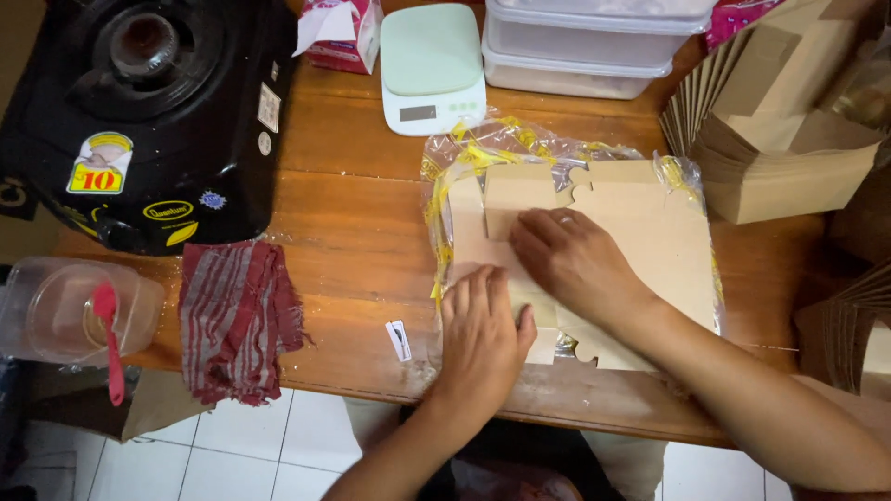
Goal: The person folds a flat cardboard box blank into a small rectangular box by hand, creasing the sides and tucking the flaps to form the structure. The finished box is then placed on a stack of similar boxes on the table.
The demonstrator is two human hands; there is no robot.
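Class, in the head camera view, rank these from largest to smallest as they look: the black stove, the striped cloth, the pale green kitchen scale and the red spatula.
1. Black stove, cut off by the frame edge.
2. Striped cloth.
3. Pale green kitchen scale, though it lies farther from the camera, so it is close to the cloth.
4. Red spatula.

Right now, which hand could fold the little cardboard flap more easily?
Probably the right hand: its fingers already rest on the small brown cardboard flap. The left hand presses flat nearer the table edge.

both hands rest on the flat cardboard [640, 232], cloth [237, 315] to its left, scale [432, 65] behind.
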